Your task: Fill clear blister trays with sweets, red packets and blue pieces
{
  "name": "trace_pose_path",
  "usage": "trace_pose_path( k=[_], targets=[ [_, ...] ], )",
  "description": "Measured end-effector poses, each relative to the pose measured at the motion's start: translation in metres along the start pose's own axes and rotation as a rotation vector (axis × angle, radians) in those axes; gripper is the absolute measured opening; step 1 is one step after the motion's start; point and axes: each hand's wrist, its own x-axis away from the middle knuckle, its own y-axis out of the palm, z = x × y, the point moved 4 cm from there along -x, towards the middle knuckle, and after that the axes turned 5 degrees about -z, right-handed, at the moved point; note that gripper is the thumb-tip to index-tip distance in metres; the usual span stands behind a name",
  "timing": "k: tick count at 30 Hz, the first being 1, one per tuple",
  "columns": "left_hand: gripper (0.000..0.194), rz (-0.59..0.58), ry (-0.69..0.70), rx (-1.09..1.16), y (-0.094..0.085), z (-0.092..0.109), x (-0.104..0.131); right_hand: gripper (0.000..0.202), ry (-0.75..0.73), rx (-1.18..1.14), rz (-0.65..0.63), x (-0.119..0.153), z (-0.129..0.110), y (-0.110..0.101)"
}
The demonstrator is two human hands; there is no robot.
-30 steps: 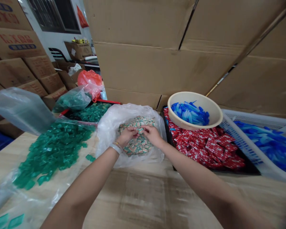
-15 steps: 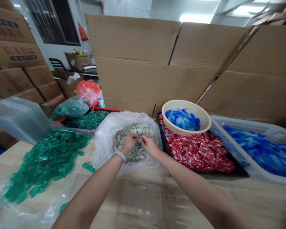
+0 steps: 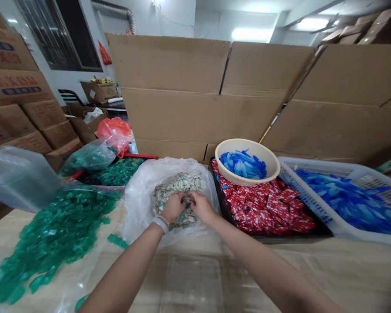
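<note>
Since the frame from a second ago, the view is tipping upward and drifting, so the whole table is shifting lower and a bit left in the picture, and the hands are working down closer to the pile. Both the left hand (image 3: pixel 174 208) and the right hand (image 3: pixel 202 208) are hovering right over the small, flat, cream-and-green patterned packets (image 3: pixel 179 180), which are lying heaped inside a crumpled, whitish translucent plastic bag (image 3: pixel 137 208) at the middle of the table. Grip-wise, thumbs and fingers are bunching up narrow, with the fingertips nearly meeting, but honestly I can't tell whether a packet is sitting between them.

As for handling, I'm guessing these things are weighing next to nothing and sliding over each other pretty easily. They're looking fairly stiff and not too fragile, so I'd be pinching one by its short edges and leaving the floppy bag rim alone, since it's probably folding in on the wrists.

Around it, loose, glossy green plastic pieces (image 3: pixel 61 234) are spreading across the left side. Over on the right, shiny red printed sachets (image 3: pixel 267 208) are filling a black tray, a round cream bowl (image 3: pixel 221 167) is resting on them, and a white slatted plastic basket (image 3: pixel 348 232) is sitting farther right.
</note>
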Motion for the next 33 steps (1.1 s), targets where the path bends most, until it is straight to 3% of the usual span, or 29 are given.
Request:
trace_pose_path(
  k=[5, 12, 17, 20, 24, 29, 33],
  targets=[
    [0.031, 0.013, 0.012, -0.036, -0.001, 0.003, 0.005, 0.024, 0.151, -0.054, 0.027, 0.009, 0.004, 0.003],
    [0.034, -0.011, 0.079, -0.054, 0.005, 0.007, 0.005, 0.025, 0.109, -0.106, 0.066, 0.005, 0.001, 0.008],
    [0.033, 0.022, 0.052, 0.019, 0.005, 0.002, 0.003, 0.038, -0.047, 0.013, 0.036, 0.011, 0.001, 0.012],
    [0.031, 0.045, -0.007, 0.060, 0.005, -0.003, 0.003, 0.033, -0.034, 0.064, 0.021, 0.012, 0.001, 0.014],
    [0.031, 0.054, 0.023, 0.039, 0.005, 0.000, 0.003, 0.033, -0.032, 0.211, 0.028, 0.012, -0.005, 0.010],
    [0.032, 0.007, -0.016, -0.013, 0.003, 0.005, -0.001, 0.040, -0.056, 0.514, -0.084, 0.019, -0.006, 0.011],
    [0.030, -0.021, -0.038, -0.040, 0.003, 0.005, -0.004, 0.041, -0.086, 0.604, -0.115, 0.022, -0.002, 0.014]
  ],
)
